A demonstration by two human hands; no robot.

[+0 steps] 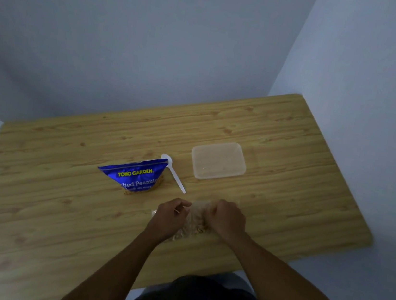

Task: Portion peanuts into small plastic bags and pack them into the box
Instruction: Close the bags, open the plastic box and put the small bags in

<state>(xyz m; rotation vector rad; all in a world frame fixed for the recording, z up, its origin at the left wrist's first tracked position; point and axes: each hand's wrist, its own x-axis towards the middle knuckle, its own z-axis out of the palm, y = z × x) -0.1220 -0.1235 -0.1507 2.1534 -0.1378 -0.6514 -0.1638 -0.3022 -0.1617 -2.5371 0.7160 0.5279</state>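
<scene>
Two grips, left hand (pixel 170 215) & right hand (pixel 226 220), both pinching small plastic bag (pixel 195 222), long axis approx near-to-far.

Wooden table (pixel 58 207) bears peanut packet (pixel 135 175), spoon (pixel 173 173), box (pixel 218 160), plastic bag (pixel 195 221).

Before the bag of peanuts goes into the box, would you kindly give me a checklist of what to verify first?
1. Small clear plastic bag holds peanuts: ok.
2. Left hand and right hand both grip the bag: ok.
3. Bag mouth closed: cannot tell, the hands cover it.
4. Translucent rectangular plastic box open on top: cannot tell.
5. Way to the box free of the white plastic spoon and blue foil peanut packet: ok, both lie to its left.
</scene>
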